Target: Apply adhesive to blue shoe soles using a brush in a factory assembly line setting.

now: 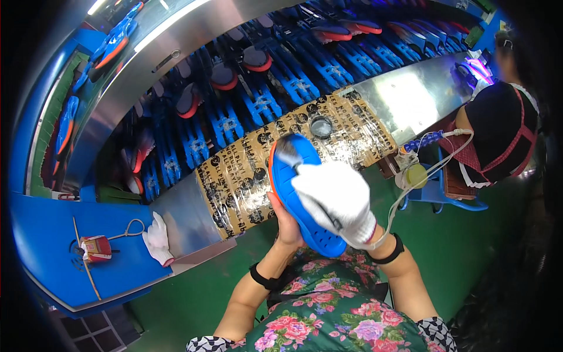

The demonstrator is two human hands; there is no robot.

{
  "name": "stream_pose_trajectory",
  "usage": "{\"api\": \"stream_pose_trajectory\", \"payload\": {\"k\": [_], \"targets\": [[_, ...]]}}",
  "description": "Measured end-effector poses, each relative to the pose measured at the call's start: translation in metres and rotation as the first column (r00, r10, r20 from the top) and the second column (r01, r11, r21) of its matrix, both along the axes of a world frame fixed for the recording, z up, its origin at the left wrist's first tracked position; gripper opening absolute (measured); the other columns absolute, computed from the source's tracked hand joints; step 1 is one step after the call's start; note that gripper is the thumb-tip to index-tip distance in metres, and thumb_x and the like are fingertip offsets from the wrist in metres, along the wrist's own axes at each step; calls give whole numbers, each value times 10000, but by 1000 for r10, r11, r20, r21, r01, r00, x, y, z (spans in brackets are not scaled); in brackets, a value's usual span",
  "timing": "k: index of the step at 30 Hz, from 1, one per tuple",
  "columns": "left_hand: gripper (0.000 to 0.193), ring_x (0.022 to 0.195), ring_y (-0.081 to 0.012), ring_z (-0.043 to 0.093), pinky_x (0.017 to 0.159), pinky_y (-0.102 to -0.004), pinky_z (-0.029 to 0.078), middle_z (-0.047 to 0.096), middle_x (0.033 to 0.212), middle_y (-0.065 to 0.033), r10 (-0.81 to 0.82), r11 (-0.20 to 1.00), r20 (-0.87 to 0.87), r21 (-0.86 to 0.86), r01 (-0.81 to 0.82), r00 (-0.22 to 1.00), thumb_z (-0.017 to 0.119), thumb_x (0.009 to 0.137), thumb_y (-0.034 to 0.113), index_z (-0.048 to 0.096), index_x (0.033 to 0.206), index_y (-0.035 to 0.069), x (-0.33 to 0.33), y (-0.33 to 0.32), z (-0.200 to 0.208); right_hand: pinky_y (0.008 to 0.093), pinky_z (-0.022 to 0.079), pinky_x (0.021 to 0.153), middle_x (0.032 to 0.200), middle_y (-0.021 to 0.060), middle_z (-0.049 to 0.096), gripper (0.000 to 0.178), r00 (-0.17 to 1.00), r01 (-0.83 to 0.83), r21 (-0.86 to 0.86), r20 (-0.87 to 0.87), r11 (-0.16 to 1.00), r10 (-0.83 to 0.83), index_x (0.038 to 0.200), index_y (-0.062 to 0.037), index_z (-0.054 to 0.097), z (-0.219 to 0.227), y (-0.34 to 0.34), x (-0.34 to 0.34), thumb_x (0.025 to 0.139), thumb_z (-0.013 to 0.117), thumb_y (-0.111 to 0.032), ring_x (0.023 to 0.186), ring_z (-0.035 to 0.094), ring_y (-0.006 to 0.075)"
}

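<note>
A blue shoe sole with an orange edge and small holes at its near end is held tilted above the work ledge. My bare left hand grips it from the left side and below, with most fingers hidden. Over its upper face is my right hand in a white knit glove, fingers closed around what looks like a brush. Its dark, blurred tip lies on the far end of the sole. Just beyond, a small round dark cup stands on the ledge covering of taped brown printed sheet.
Behind the ledge runs a rack of blue holders carrying orange-edged shoe parts. A blue table at left bears a red can and a white glove. Another person sits at right, near a pale cable.
</note>
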State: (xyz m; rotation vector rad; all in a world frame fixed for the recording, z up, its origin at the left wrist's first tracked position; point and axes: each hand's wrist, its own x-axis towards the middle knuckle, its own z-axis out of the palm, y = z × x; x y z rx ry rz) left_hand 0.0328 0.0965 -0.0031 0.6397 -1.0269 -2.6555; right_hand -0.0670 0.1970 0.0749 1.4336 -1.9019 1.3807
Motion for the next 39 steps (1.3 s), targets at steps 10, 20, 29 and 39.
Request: {"api": "stream_pose_trajectory", "payload": {"k": [10, 20, 29, 39], "targets": [[1007, 1405, -316, 465, 1186, -474, 367, 449, 1559, -109, 8, 996, -38, 86, -5, 999, 220, 913, 878, 298, 1597, 143, 7, -13, -16, 400, 555, 804, 1018, 146, 757, 255, 993, -51, -29, 103, 998, 54, 1027, -57, 767, -2, -1, 9, 775, 791, -30, 883, 725, 311], [1005, 1354, -290, 512, 1133, -477, 436, 488, 1507, -118, -12, 997, -84, 76, 18, 996, 222, 915, 876, 305, 1576, 124, 9, -26, -13, 383, 569, 786, 1046, 125, 759, 270, 982, -150, -45, 105, 988, 154, 1064, -42, 764, -12, -7, 8, 794, 763, -29, 927, 728, 283], [1046, 1364, -313, 494, 1148, -497, 413, 458, 1532, -119, 3, 998, -46, 59, -1, 999, 215, 890, 901, 275, 1589, 126, 16, -35, -16, 384, 575, 772, 1034, 113, 757, 298, 973, -170, -94, 142, 981, 182, 1076, -79, 774, -19, -8, 13, 784, 784, -20, 910, 722, 278], [1050, 1320, -301, 521, 1115, -494, 444, 482, 1503, -117, -16, 992, -129, 125, 32, 992, 266, 871, 915, 287, 1588, 148, 26, -61, -47, 363, 572, 800, 1028, 124, 765, 278, 962, -213, -90, 157, 973, 225, 1022, -79, 779, -25, -9, 21, 756, 805, -3, 891, 737, 267]]}}
